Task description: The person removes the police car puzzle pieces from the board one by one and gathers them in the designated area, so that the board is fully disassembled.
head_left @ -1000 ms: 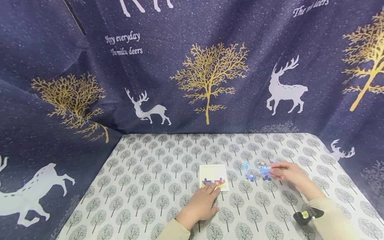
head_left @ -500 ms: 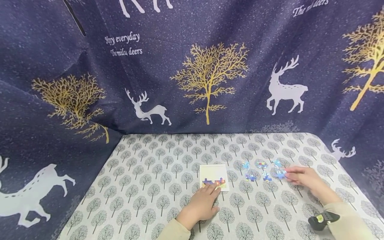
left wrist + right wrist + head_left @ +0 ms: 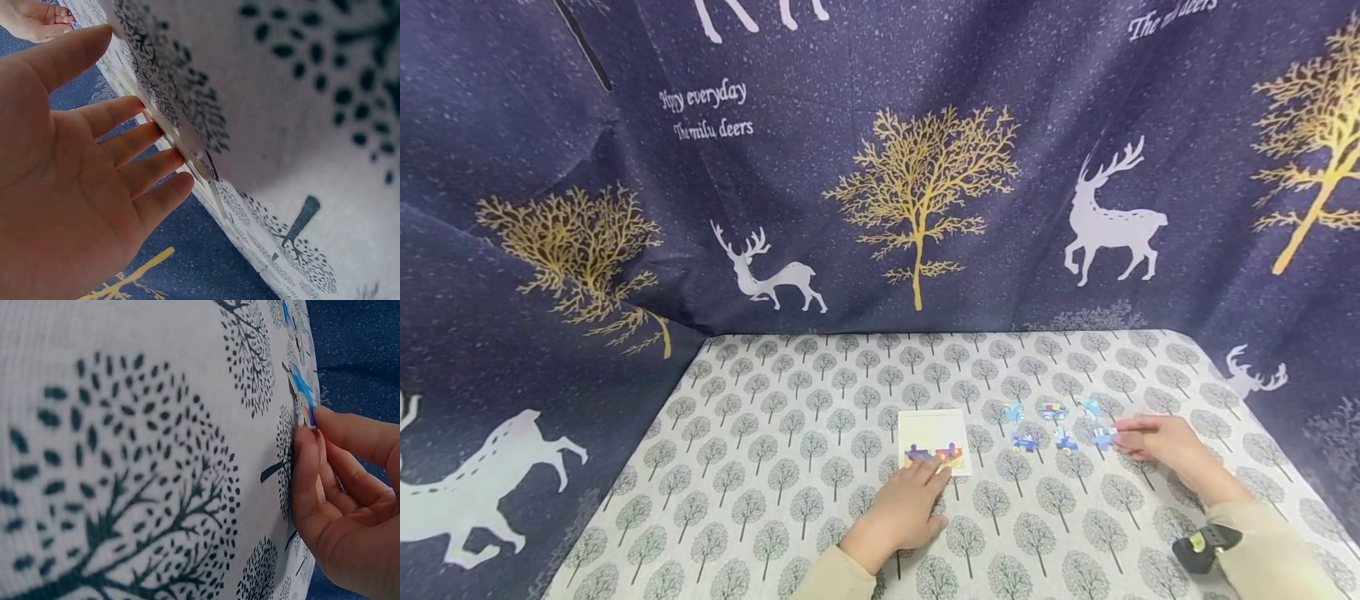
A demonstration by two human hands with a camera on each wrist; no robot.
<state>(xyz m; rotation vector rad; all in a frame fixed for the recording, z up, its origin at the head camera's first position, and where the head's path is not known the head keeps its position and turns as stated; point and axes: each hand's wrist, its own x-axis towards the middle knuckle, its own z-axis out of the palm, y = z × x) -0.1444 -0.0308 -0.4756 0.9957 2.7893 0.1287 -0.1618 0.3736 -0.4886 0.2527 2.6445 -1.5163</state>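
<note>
My left hand (image 3: 904, 507) rests its straight, spread fingertips on the near part of a square cream puzzle tray (image 3: 925, 427). A purple, red and yellow strip of fitted puzzle pieces (image 3: 919, 455) shows along the tray's near side, partly under those fingers. From the left wrist view, the tray (image 3: 181, 145) appears edge-on against the fingertips. My right hand (image 3: 1167, 450) pinches the edge of a blue puzzle piece (image 3: 304, 394) between thumb and fingers, low at the tablecloth. Several other blue loose puzzle pieces (image 3: 1052, 410) lie in two rows to its left.
A white tablecloth (image 3: 752, 483) with grey tree prints covers the table. Behind it hangs a dark blue curtain (image 3: 880, 208) with deer and golden trees, also draped along the left and right sides. A dark wrist strap (image 3: 1206, 547) sits on the right sleeve.
My right hand has moved right and slightly nearer, from over the middle pieces to the near right piece, then stayed there. My left hand has kept its place on the tray.
</note>
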